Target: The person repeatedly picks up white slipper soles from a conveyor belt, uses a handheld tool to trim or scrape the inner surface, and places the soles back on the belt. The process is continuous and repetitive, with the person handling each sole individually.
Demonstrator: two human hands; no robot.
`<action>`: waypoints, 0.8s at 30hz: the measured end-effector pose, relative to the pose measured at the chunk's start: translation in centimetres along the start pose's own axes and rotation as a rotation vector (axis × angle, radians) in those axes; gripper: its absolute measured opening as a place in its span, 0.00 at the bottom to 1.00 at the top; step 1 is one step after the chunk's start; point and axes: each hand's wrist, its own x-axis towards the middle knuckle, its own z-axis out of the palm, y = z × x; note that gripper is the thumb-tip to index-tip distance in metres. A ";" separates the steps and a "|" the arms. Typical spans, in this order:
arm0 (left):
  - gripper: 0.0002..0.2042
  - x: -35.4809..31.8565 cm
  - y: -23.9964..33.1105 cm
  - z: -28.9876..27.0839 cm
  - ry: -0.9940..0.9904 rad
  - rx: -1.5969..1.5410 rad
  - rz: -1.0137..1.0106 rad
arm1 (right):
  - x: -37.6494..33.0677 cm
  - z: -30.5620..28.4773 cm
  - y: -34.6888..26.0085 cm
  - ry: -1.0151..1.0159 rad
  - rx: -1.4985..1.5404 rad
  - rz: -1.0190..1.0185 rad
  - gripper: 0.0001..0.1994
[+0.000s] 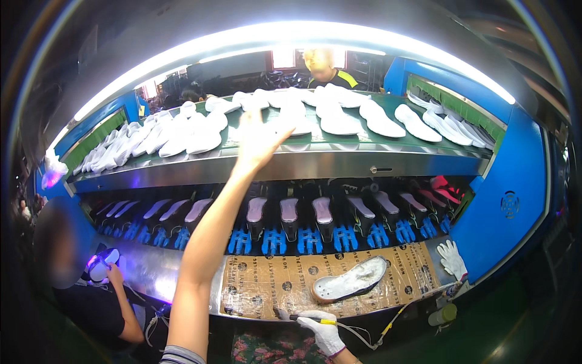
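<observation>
White-topped, brown-edged sole is lying on cardboard, lower centre-right, wide-spread bare left hand is reaching up toward upper-centre white soles, gloved right hand is gripping a dark brush-like tool

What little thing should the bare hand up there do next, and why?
Maybe close the left hand's fingers on a nearby white shoe sole: it looks open and empty beside several, while the gloved right hand holds a brush-like tool.
</observation>
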 end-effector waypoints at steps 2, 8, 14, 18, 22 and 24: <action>0.50 -1.6 -0.5 -5.5 0.050 0.252 0.096 | -0.1 -0.4 -0.1 0.018 0.046 0.021 0.09; 0.12 -3.9 -12.3 -17.5 0.020 0.325 0.037 | 1.3 1.1 0.2 -0.018 0.125 0.029 0.11; 0.08 -16.3 -11.8 -24.0 0.380 -0.212 -0.120 | 1.1 1.8 -3.5 0.076 0.202 -0.027 0.11; 0.22 -24.9 -11.9 -26.9 0.666 -0.478 -0.348 | 1.5 2.7 -5.3 0.064 0.279 -0.190 0.11; 0.26 -35.8 -11.1 -23.5 0.539 -0.757 -0.980 | -0.1 5.4 -8.8 -0.081 0.145 -0.158 0.09; 0.16 -41.5 -9.0 -19.7 0.126 -0.936 -1.092 | -0.4 6.8 -8.7 -0.248 0.061 -0.174 0.09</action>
